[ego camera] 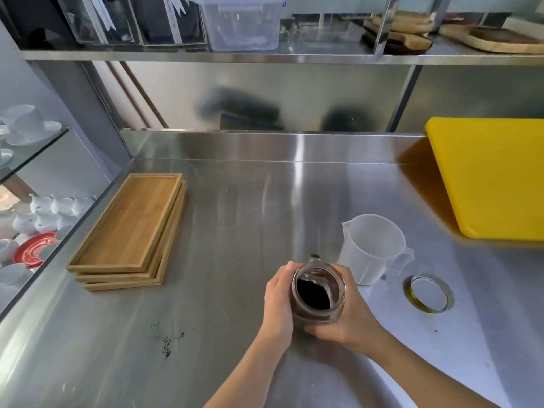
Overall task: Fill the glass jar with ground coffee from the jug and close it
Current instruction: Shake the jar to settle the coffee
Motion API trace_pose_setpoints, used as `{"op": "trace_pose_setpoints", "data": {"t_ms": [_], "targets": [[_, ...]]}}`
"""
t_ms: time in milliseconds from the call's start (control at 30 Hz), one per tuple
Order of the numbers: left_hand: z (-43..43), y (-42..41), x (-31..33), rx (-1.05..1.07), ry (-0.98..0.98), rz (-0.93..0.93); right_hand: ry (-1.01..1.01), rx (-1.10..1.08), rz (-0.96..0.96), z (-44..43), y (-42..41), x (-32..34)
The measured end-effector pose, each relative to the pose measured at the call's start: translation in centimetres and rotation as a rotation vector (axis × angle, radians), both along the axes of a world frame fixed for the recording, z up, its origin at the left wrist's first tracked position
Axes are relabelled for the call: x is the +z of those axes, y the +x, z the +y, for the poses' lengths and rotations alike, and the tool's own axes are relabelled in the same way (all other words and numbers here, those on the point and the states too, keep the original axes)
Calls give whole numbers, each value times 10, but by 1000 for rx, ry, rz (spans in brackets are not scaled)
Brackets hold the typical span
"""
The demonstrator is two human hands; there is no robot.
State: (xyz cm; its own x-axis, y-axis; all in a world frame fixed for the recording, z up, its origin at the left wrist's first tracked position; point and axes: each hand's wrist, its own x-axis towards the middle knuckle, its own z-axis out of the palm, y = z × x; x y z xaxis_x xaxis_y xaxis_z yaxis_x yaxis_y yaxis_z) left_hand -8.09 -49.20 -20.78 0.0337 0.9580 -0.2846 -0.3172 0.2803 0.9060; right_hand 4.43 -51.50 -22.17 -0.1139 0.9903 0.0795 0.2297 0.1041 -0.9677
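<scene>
A glass jar (318, 293) holding dark ground coffee stands open on the steel counter, near the front centre. My left hand (276, 307) wraps its left side and my right hand (350, 316) cups its right side and base. Just behind and to the right stands a translucent plastic jug (371, 248), upright, and it looks empty. The jar's round metal lid (428, 293) lies flat on the counter to the right of the jug, apart from both hands.
A stack of wooden trays (129, 231) lies at the left. A yellow cutting board (491, 178) sits at the right rear. Spilled coffee grains (167, 343) dot the counter front left. White cups fill glass shelves (35, 142) beyond the left edge. A shelf with containers runs overhead.
</scene>
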Motion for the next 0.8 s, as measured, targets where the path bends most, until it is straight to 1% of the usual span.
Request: {"op": "trace_pose_setpoints", "data": {"t_ms": [133, 200, 300, 367, 433, 500, 600, 633, 667, 733, 767, 800], "targets": [[1, -2, -1, -82, 179, 209, -159, -56, 254, -3, -5, -5], [1, -5, -3, -109, 241, 313, -206, -64, 324, -2, -9, -6], [2, -10, -6, -20, 272, 428, -276, -41, 408, 1, -13, -5], [-1, -5, -3, 73, 250, 429, -314, -16, 464, 4, -14, -4], [-4, -3, 2, 71, 228, 409, -327, -1, 505, 6, -14, -2], [5, -11, 10, 71, 240, 343, -320, -25, 525, 7, -14, -3], [22, -32, 21, 347, 266, 220, -326, -90, 561, 7, -16, -7], [25, -35, 19, 374, 252, 184, -329, -106, 567, 7, -17, -8], [24, -32, 17, 315, 211, 193, -322, -113, 562, 7, -18, -8], [9, -14, 10, 34, 117, 254, -295, -90, 540, 6, -20, -10], [1, -6, 5, -46, 92, 265, -292, -85, 533, 4, -20, -10], [-2, -2, 5, -67, 71, 256, -296, -91, 528, 3, -20, -9]]}}
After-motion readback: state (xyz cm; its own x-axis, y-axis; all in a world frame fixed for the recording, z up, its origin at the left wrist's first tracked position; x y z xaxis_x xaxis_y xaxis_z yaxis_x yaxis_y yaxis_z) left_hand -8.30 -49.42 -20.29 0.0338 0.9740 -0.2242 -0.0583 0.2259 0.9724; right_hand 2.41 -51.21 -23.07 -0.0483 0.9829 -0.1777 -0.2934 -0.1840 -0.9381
